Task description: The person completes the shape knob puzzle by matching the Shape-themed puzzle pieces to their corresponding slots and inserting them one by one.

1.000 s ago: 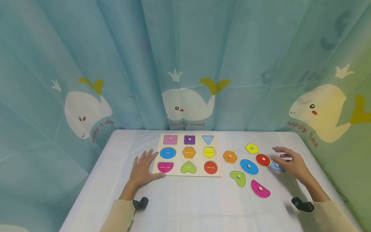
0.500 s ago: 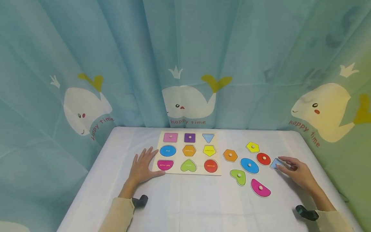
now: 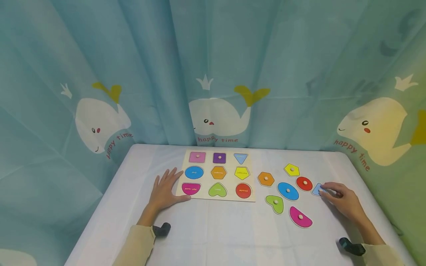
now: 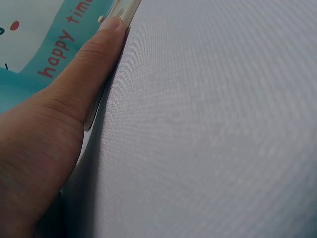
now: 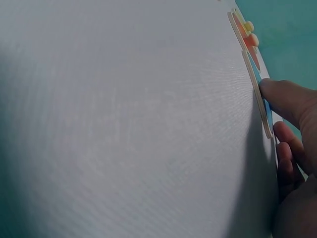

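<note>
My left hand [image 3: 163, 194] lies with its fingers spread at the left edge of the wooden shape puzzle board [image 3: 206, 180], thumb along the near corner. In the left wrist view, the thumb [image 4: 91, 62] rests against the board's edge. At the right, my right hand [image 3: 346, 201] pinches the small knob of the light blue triangle puzzle piece [image 3: 316, 188] between thumb and forefinger. This piece lies flat on the table in the right wrist view, its wooden rim [image 5: 255, 91] beside my thumb; the knob is hidden there. The pink rectangle [image 3: 197, 159] and purple square [image 3: 217, 160] pieces sit in the board.
Loose knobbed pieces lie between board and right hand: orange hexagon [image 3: 266, 182], yellow pentagon [image 3: 288, 171], red circle [image 3: 302, 186], blue oval [image 3: 283, 189], green heart [image 3: 273, 205], magenta half round [image 3: 296, 218]. A whale-print curtain [image 3: 159, 92] hangs behind the white table [image 3: 216, 232].
My right hand has come down from above the light blue triangle piece and closed its thumb and forefinger on the knob. The left hand has stayed at the board.
</note>
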Available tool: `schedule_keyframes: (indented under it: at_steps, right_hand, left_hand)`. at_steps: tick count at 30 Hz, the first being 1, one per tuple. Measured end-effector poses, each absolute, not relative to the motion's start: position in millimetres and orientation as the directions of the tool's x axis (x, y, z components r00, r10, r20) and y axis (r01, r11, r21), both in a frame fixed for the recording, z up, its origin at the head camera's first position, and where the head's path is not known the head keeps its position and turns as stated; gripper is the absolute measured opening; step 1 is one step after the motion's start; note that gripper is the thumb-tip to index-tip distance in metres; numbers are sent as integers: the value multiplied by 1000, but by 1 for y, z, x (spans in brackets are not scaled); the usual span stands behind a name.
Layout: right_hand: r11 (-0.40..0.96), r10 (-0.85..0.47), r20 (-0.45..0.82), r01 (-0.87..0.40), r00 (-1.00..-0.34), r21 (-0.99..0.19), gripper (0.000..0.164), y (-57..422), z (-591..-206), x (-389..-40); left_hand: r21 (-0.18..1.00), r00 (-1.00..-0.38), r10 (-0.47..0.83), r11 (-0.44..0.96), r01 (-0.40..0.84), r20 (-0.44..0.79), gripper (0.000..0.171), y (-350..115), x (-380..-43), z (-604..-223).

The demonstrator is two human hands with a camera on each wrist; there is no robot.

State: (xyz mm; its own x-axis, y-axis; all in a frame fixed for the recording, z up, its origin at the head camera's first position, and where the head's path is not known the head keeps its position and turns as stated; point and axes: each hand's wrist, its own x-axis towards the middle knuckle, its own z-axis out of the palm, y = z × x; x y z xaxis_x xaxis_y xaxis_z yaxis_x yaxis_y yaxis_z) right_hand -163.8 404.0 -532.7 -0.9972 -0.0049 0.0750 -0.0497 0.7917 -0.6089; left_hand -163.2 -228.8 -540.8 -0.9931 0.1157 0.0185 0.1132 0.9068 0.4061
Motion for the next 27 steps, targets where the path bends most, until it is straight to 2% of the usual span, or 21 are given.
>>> schedule_keyframes:
  at_steps: [27]
  right_hand:
    - [785, 34, 91, -30, -995, -619, 37, 402, -538, -165]
  left_hand:
    - [408, -992, 119, 904, 124, 37, 106, -228, -161, -538]
